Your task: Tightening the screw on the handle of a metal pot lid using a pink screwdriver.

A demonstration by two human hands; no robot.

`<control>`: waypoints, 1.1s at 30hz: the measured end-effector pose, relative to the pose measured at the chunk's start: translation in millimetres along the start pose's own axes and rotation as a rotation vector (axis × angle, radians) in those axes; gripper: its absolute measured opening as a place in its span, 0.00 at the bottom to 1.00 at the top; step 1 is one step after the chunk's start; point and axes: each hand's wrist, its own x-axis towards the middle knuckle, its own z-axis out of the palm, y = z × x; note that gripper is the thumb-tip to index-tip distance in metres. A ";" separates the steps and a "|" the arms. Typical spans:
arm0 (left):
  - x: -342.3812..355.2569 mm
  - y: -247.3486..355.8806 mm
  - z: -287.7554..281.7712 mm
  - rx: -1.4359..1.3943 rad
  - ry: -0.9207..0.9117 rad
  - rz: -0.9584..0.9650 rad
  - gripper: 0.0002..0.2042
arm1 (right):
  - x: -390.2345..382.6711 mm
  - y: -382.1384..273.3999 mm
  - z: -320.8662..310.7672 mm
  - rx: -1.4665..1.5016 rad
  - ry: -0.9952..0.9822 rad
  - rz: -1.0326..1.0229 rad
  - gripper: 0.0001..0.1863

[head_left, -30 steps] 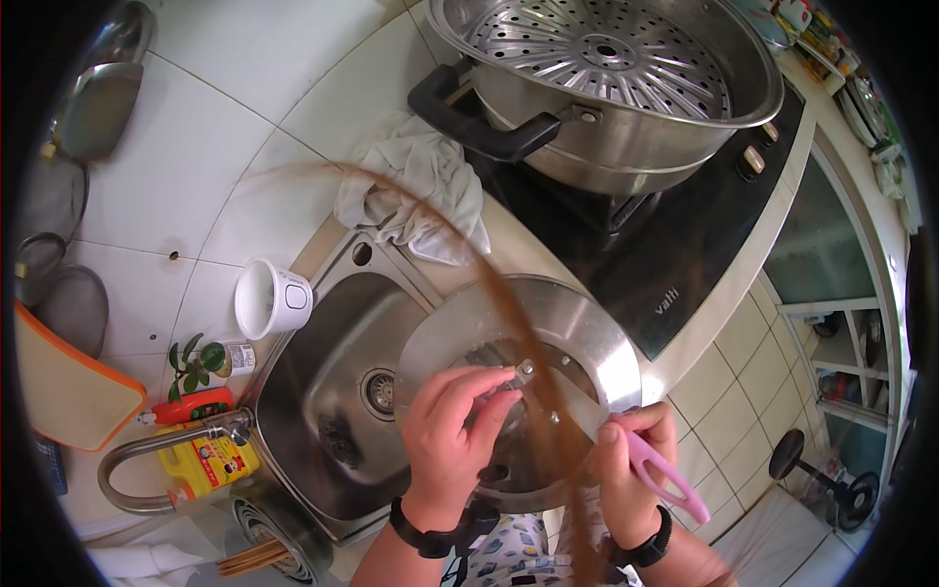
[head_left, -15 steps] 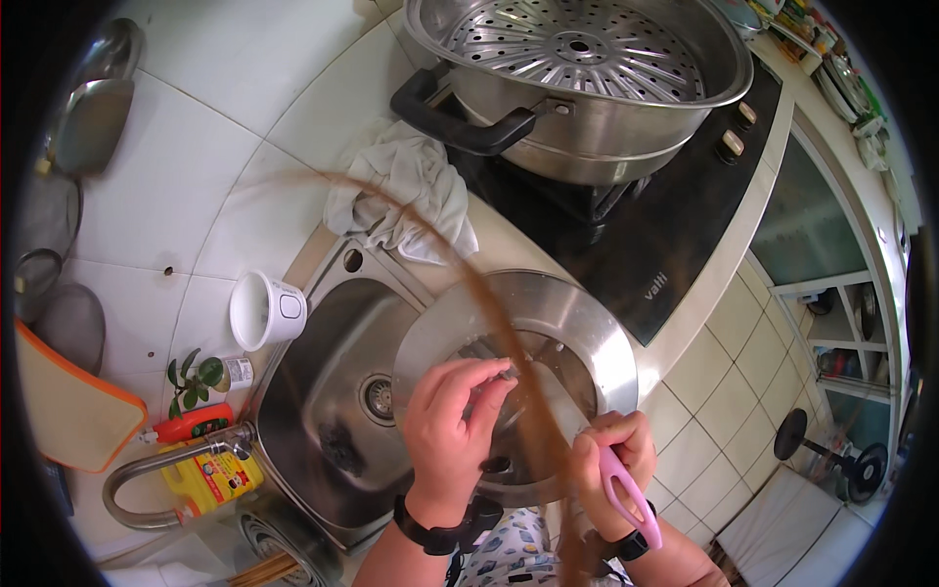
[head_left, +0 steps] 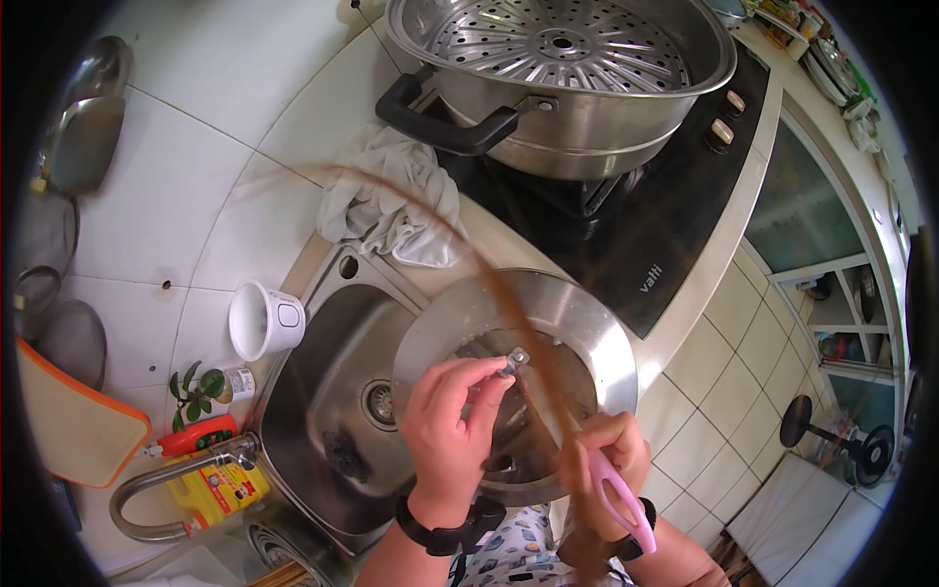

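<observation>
White tiled walls and a steel sink (head_left: 323, 411) fill the head view. At 6 o'clock the left hand (head_left: 445, 430) pinches the small knob (head_left: 518, 357) of a glass lid with steel rim (head_left: 587, 323); likely heavy, slippery, fragile, best held by its rim. The right hand (head_left: 606, 460) grips a pink tool (head_left: 621, 499). At 12 o'clock stand a steamer pot (head_left: 567, 68) and a cloth (head_left: 391, 205), well apart.

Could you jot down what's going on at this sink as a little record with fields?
Place: kitchen sink beside a black hob
Left hand: fingers at the small knob of a steel lid
Right hand: grips a pink tool
On hob: steamer pot
Nearby: white cloth, white cup, yellow bottle
</observation>
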 end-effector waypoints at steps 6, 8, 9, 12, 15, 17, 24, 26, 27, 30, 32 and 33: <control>0.5 -0.1 1.9 -0.036 -0.002 0.022 0.09 | 23.8 -14.1 -31.3 -0.185 -0.104 -0.133 0.21; -1.4 -4.3 -2.3 -0.027 0.000 0.014 0.09 | 45.4 -20.2 -39.2 -0.397 -0.366 -0.430 0.23; -1.6 -5.2 -3.1 -0.022 -0.003 0.015 0.09 | 54.7 -20.6 -42.0 -0.410 -0.411 -0.547 0.22; -3.6 -6.3 -5.5 -0.040 -0.010 -0.014 0.10 | 75.3 -35.6 -56.2 -0.604 -0.571 -0.748 0.20; -5.0 -5.8 -11.9 -0.149 -0.012 -0.103 0.10 | 85.4 -45.7 -66.6 -0.682 -0.663 -0.814 0.19; -8.0 -1.5 -20.1 -0.246 -0.030 -0.195 0.12 | 88.8 -51.6 -70.7 -0.749 -0.748 -0.867 0.19; -13.9 34.6 -33.7 0.489 -0.123 0.642 0.12 | 90.1 -70.1 -60.0 -0.876 -0.970 -1.153 0.12; -17.2 29.3 -32.8 0.537 -0.115 0.663 0.11 | 92.5 -71.5 -61.6 -0.888 -0.980 -1.175 0.15; -18.2 28.2 -33.4 0.538 -0.106 0.671 0.12 | 94.6 -74.8 -62.2 -0.840 -0.954 -1.142 0.18; -20.8 30.4 -27.3 0.510 -0.081 0.667 0.12 | 98.9 -75.5 -74.1 -0.669 -0.933 -0.786 0.22; -24.3 31.8 -23.3 0.499 -0.077 0.646 0.12 | 105.0 -77.1 -93.3 -0.408 -0.965 -0.081 0.22; -26.3 32.6 -20.9 0.541 -0.060 0.647 0.12 | 117.1 -78.3 -102.4 -0.280 -1.042 0.111 0.23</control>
